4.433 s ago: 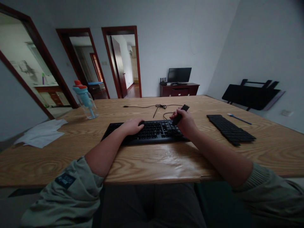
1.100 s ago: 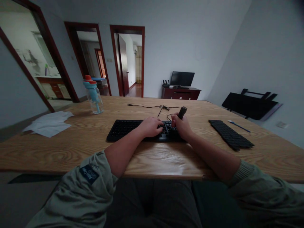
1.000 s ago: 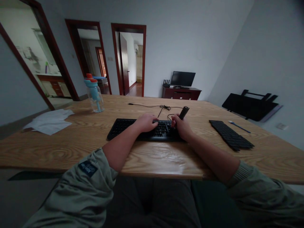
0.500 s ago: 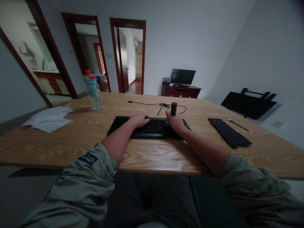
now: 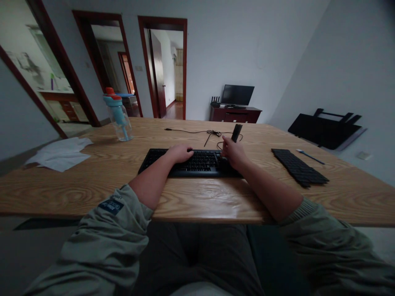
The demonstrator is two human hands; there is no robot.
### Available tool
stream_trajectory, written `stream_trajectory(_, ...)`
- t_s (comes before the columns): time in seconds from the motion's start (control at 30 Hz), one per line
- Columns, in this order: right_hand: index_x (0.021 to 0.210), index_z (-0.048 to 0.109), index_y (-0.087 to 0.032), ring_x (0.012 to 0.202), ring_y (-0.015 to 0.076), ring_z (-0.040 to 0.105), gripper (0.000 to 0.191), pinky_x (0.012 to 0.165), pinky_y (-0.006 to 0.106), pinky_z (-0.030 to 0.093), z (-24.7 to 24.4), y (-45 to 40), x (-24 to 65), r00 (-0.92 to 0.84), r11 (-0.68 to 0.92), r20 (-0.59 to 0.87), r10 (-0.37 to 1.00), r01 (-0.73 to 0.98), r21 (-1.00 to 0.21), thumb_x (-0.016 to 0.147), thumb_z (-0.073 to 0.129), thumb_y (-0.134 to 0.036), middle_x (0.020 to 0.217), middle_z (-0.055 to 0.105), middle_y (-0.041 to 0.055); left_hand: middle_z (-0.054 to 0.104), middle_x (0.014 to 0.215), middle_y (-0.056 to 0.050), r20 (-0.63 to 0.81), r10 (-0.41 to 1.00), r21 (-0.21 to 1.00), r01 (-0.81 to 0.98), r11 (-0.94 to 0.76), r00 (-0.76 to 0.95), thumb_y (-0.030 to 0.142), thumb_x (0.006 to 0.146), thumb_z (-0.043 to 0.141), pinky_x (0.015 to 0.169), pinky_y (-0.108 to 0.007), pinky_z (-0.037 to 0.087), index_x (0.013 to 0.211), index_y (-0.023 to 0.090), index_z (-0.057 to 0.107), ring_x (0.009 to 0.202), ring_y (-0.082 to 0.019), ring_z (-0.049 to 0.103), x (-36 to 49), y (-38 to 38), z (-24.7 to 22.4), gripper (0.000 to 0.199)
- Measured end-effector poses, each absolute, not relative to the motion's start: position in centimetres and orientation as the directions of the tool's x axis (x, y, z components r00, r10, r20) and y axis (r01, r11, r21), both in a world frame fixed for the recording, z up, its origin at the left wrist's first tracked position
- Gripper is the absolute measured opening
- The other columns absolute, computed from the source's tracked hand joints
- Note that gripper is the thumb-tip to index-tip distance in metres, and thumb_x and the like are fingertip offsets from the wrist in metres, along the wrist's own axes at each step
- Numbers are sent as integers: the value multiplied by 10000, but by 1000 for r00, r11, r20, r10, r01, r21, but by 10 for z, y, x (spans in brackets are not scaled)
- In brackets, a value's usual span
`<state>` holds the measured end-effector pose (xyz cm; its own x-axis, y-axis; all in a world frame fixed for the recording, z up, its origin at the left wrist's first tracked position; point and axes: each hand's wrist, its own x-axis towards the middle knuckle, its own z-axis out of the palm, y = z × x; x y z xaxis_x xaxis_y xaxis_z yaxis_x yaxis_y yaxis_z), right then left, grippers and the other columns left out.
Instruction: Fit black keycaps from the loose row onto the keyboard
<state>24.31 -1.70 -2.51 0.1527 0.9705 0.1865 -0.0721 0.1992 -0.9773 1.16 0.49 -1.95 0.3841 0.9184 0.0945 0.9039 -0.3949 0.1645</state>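
Note:
A black keyboard (image 5: 200, 162) lies on the wooden table in front of me. My left hand (image 5: 179, 153) rests on its left half, with the fingers curled at the upper edge as if gripping it. Over the keyboard's right end is my right hand (image 5: 233, 153), closed around a dark upright object (image 5: 236, 132) whose top sticks up above the fist, tilted right. Its lower end is hidden by the hand. Behind the keyboard a black cable (image 5: 212, 132) lies in a loose bundle. Black key strips (image 5: 298, 167) lie side by side to the right.
A blue brush (image 5: 311, 157) lies at the right beyond the strips. White tissues (image 5: 61, 154) and a clear bottle with a red and blue lid (image 5: 116, 113) stand on the left. The table's near edge (image 5: 210, 220) runs above my lap.
My right hand has shifted slightly right, and the dark object in it now leans to the right. My left hand stays on the keyboard. The view has moved slightly.

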Motion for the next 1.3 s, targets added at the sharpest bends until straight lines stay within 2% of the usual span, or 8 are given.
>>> stream_trajectory(0.23, 636, 373, -270, 410, 108, 228, 406, 423, 288, 302, -7, -20, 264, 155, 257, 242, 958, -79, -963, 806, 588, -570, 471, 247, -83, 711, 1272, -51, 83, 910, 171, 894, -413, 405, 418, 941, 477, 988, -324, 492, 1239, 253, 706, 1136, -243, 652, 11, 6, -19, 410)
stream_trajectory(0.33, 643, 490, -248, 476, 130, 375, 329, 487, 287, 345, -3, -26, 283, 92, 363, 388, 917, 209, -908, 782, 650, -499, 500, 410, -41, 702, 1292, -50, 83, 908, 171, 892, -418, 410, 420, 946, 473, 996, -323, 487, 1248, 255, 701, 1159, -247, 644, 10, 6, -20, 413)
stream_trajectory(0.43, 739, 670, -218, 628, 178, 533, 156, 586, 289, 382, -5, -34, 301, -145, 443, 444, 884, 559, -701, 729, 723, -364, 654, 642, 13, 698, 1298, -57, 82, 908, 176, 890, -420, 412, 425, 950, 470, 999, -323, 484, 1251, 249, 700, 1164, -250, 643, 10, 7, -20, 417)
stream_trajectory(0.67, 667, 714, -252, 560, 162, 509, 83, 582, 294, 368, -20, -47, 305, -326, 451, 319, 890, 731, -512, 675, 789, -218, 683, 696, 40, 686, 1319, -60, 84, 906, 171, 890, -423, 415, 409, 946, 466, 1016, -334, 476, 1247, 242, 702, 1185, -259, 635, 10, 9, -21, 418)
stream_trajectory(0.93, 658, 689, -253, 521, 136, 482, 160, 518, 263, 324, -25, -48, 296, -290, 460, 367, 884, 676, -575, 605, 833, -207, 616, 658, 0, 660, 1350, -104, 86, 891, 146, 879, -454, 446, 420, 952, 428, 1038, -375, 466, 1289, 193, 669, 1212, -284, 623, 8, 12, -24, 473)
stream_trajectory(1.1, 788, 719, -250, 629, 184, 579, 91, 596, 291, 389, -5, -82, 312, -263, 462, 434, 862, 762, -455, 721, 758, -298, 723, 702, 26, 637, 1388, -89, 83, 899, 149, 887, -438, 430, 432, 954, 431, 1070, -363, 445, 1313, 217, 648, 1262, -267, 594, 7, 12, -25, 472)
stream_trajectory(1.2, 960, 733, -243, 774, 245, 655, 274, 692, 345, 468, 3, -120, 357, -145, 386, 459, 876, 782, -490, 791, 683, -453, 870, 738, 71, 637, 1389, -85, 74, 901, 144, 890, -433, 427, 433, 958, 427, 1074, -354, 442, 1320, 220, 644, 1266, -258, 592, 7, 12, -25, 473)
stream_trajectory(1.3, 935, 738, -248, 813, 285, 678, 319, 712, 392, 483, -6, -156, 425, 137, 164, 489, 862, 836, -524, 740, 701, -497, 868, 730, 135, 632, 1393, -94, 63, 906, 136, 896, -423, 419, 432, 960, 420, 1068, -369, 448, 1343, 205, 631, 1264, -269, 592, 8, 11, -23, 493)
